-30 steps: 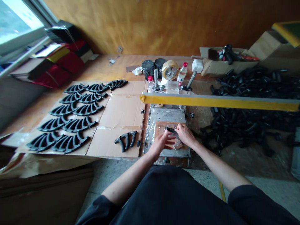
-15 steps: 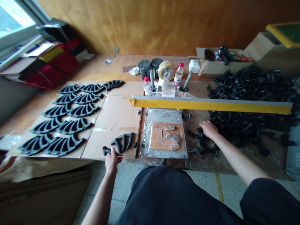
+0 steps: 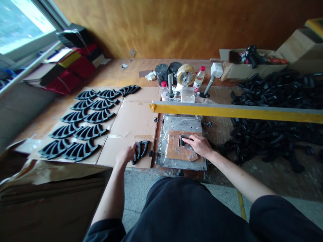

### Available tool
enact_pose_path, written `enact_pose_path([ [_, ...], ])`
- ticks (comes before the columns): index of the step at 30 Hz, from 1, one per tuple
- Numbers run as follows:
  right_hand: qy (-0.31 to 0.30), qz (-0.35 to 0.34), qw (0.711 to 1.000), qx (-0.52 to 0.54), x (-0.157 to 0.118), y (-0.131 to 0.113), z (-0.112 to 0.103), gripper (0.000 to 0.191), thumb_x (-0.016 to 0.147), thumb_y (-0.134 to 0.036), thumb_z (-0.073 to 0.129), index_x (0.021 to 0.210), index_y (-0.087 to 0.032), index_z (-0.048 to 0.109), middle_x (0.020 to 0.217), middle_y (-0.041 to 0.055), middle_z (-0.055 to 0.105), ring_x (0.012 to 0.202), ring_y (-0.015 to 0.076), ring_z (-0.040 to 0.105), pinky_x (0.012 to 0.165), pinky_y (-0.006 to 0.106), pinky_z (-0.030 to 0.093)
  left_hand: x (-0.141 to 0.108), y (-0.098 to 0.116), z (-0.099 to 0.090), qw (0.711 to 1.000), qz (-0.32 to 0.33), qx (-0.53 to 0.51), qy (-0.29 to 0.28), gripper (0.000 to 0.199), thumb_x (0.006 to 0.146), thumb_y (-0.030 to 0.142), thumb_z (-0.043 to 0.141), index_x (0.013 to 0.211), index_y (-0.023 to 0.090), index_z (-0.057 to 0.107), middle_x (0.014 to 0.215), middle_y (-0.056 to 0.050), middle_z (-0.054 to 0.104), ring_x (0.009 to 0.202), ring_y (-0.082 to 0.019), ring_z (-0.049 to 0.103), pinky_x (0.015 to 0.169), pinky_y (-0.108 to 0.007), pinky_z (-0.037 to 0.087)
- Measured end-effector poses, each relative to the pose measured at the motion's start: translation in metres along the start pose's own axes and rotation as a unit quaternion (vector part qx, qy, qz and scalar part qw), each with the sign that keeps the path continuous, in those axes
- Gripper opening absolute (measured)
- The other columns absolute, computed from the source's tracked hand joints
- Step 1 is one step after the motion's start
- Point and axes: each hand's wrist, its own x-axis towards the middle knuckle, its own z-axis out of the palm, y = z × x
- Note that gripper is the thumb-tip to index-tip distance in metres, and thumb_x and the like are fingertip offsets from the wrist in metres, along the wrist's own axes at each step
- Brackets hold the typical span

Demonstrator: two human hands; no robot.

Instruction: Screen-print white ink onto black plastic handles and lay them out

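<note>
My right hand is over the brown pad of the fixture, its fingers closed on a small black curved plastic part that stands against the blocks there. My left hand is at the left end of a short row of black curved plastic parts on the cardboard sheet. Its fingers are bent round the leftmost part, which they mostly hide. Farther left, several fanned rows of similar parts lie on the cardboard.
A yellow-edged screen frame spans above the fixture's far side and the loose pile of black parts on the right. Behind stand dark tubs, a tape roll, red-capped bottles and an open carton.
My right hand has moved left from the pile to the fixture, bringing a black part. My left hand has brought its part up against the short row. The view has shifted slightly.
</note>
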Motion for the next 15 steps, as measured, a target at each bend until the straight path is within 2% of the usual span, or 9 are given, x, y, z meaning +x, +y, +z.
enact_pose_path([
  [2,-0.015,-0.013,1.0,-0.019,0.009,-0.009,-0.002,0.036,0.093,-0.016,0.048,0.121,-0.029,0.067,0.093,0.0064,0.062,0.091,0.0197,0.054,0.081,0.031,0.044,-0.006,0.043,-0.016,0.996,0.062,-0.062,0.015,0.066,0.088,0.066,0.023,0.084,0.015,0.065,0.055,-0.007,0.064,0.046,-0.02,0.058,0.053,-0.03,0.045],
  [4,-0.038,-0.014,0.999,-0.014,0.014,-0.01,-0.006,0.03,0.092,-0.017,0.05,0.112,-0.027,0.071,0.091,0.0064,0.064,0.092,0.0202,0.054,0.081,0.031,0.044,-0.02,0.093,-0.031,0.978,0.156,-0.131,0.041,0.065,0.089,0.068,0.022,0.098,0.018,0.064,0.065,-0.003,0.067,0.051,-0.014,0.059,0.055,-0.024,0.046],
  [6,-0.046,-0.001,0.999,0.005,0.018,-0.009,-0.008,0.027,0.092,-0.019,0.051,0.107,-0.025,0.072,0.095,0.0066,0.067,0.094,0.0202,0.056,0.083,0.032,0.044,-0.042,0.141,-0.041,0.917,0.283,-0.276,0.056,0.061,0.089,0.066,0.03,0.101,0.016,0.063,0.062,-0.003,0.064,0.049,-0.012,0.055,0.052,-0.022,0.044],
  [7,-0.039,0.005,0.999,0.014,0.019,-0.009,-0.008,0.027,0.092,-0.02,0.052,0.111,-0.024,0.071,0.103,0.0074,0.067,0.1,0.0209,0.056,0.087,0.033,0.044,-0.054,0.162,-0.044,0.885,0.321,-0.331,0.062,0.059,0.09,0.064,0.032,0.101,0.015,0.063,0.061,-0.003,0.064,0.048,-0.011,0.054,0.051,-0.021,0.044],
  [9,-0.02,-0.008,0.999,0.033,0.018,-0.013,-0.003,0.036,0.092,-0.025,0.054,0.127,-0.02,0.062,0.127,0.0102,0.062,0.119,0.0242,0.052,0.099,0.039,0.041,-0.076,0.194,-0.045,0.841,0.366,-0.395,0.047,0.06,0.093,0.06,0.027,0.095,0.013,0.065,0.058,-0.003,0.061,0.048,-0.01,0.052,0.049,-0.02,0.043],
  [11,-0.024,-0.046,0.996,0.067,0.014,-0.018,0.004,0.046,0.091,-0.03,0.058,0.135,-0.018,0.054,0.141,0.0114,0.052,0.133,0.027,0.041,0.11,0.047,0.032,-0.093,0.21,-0.039,0.819,0.384,-0.426,0.024,0.062,0.095,0.058,0.023,0.095,0.013,0.066,0.056,-0.002,0.059,0.047,-0.01,0.051,0.048,-0.02,0.042],
  [12,-0.038,-0.064,0.993,0.094,0.011,-0.019,0.007,0.046,0.089,-0.033,0.06,0.133,-0.019,0.056,0.141,0.0104,0.052,0.135,0.0278,0.04,0.112,0.049,0.029,-0.1,0.211,-0.035,0.814,0.386,-0.435,0.015,0.062,0.095,0.058,0.023,0.099,0.013,0.066,0.057,-0.002,0.059,0.047,-0.01,0.051,0.048,-0.021,0.042],
  [13,-0.045,-0.06,0.989,0.126,0.007,-0.018,0.009,0.042,0.088,-0.036,0.063,0.127,-0.021,0.061,0.137,0.0082,0.057,0.133,0.0277,0.043,0.113,0.05,0.028,-0.105,0.209,-0.03,0.81,0.384,-0.444,0.012,0.061,0.095,0.058,0.024,0.103,0.014,0.065,0.061,-0.002,0.06,0.049,-0.01,0.051,0.05,-0.021,0.043],
  [15,-0.029,0.012,0.983,0.182,-0.005,-0.007,0.007,0.032,0.086,-0.041,0.064,0.114,-0.025,0.067,0.124,0.0046,0.065,0.123,0.0258,0.053,0.109,0.048,0.035,-0.111,0.196,-0.02,0.81,0.366,-0.457,0.01,0.059,0.094,0.06,0.027,0.111,0.018,0.064,0.072,-0.002,0.063,0.054,-0.01,0.053,0.053,-0.022,0.044],
])
